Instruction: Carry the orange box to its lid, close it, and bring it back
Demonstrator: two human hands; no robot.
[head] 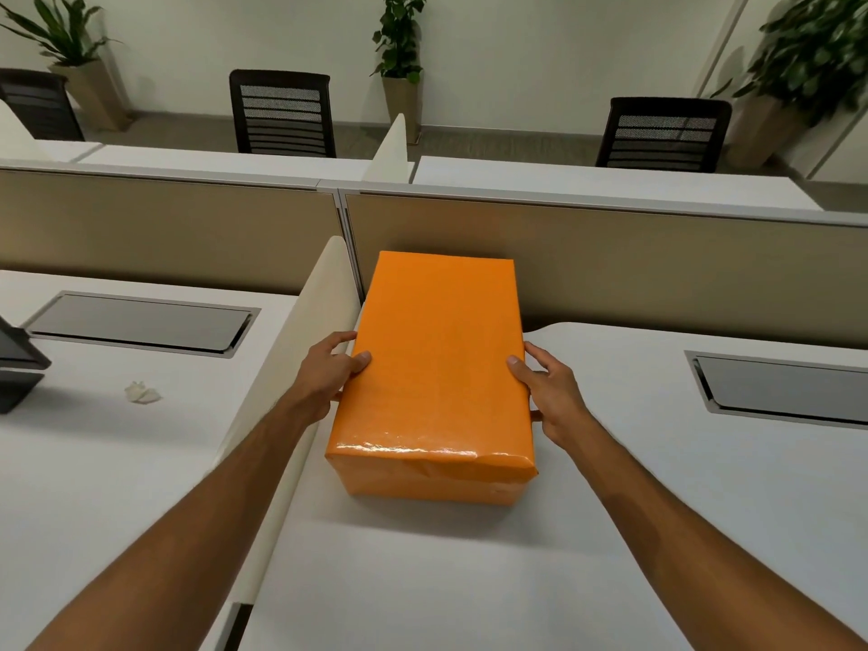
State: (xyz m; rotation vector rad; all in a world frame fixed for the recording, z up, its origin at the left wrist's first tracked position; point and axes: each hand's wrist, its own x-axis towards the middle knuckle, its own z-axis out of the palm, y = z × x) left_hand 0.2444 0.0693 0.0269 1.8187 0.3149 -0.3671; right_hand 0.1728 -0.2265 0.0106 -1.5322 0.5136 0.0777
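The orange box [434,368] stands in the middle of the view with its lid on, its long side pointing away from me. It rests on or just above the white desk [610,533], next to the cream side divider [300,350]. My left hand [329,373] grips its left side, thumb on the top face. My right hand [547,390] grips its right side the same way. The fingers of both hands are partly hidden behind the box walls.
A tan partition [610,265] runs behind the box. Dark cable hatches sit in the desks at right [779,392] and left [141,324]. A crumpled paper [142,393] and a dark device [19,364] lie on the left desk. Chairs and potted plants stand beyond.
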